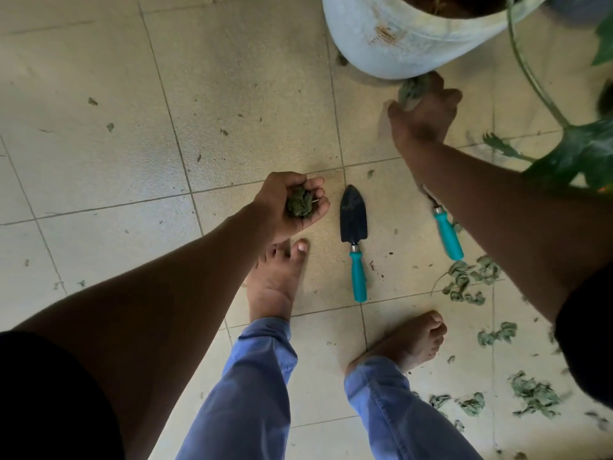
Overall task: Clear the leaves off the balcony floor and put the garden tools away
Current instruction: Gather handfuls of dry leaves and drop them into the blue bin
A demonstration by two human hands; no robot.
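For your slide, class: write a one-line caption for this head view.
Left hand cups a wad of leaves; right hand grabs more beside the pot, trowel on the floor.

The person wears blue denim trousers (262,376), faded lighter along the shins, with soft creases and the hems bunched just above the ankles. Both feet are bare: the left foot (277,283) stands just left of the trowel (353,224) lying on the floor, and the right foot (411,340) stands below the trowel's handle end. Both forearms are bare down to the left hand (288,207) and the right hand (423,117), with no watch, ring or glove showing. A dark, near-black short sleeve (49,400) covers the left upper arm, and a matching dark sleeve (587,330) covers the right, far right of the trowel.
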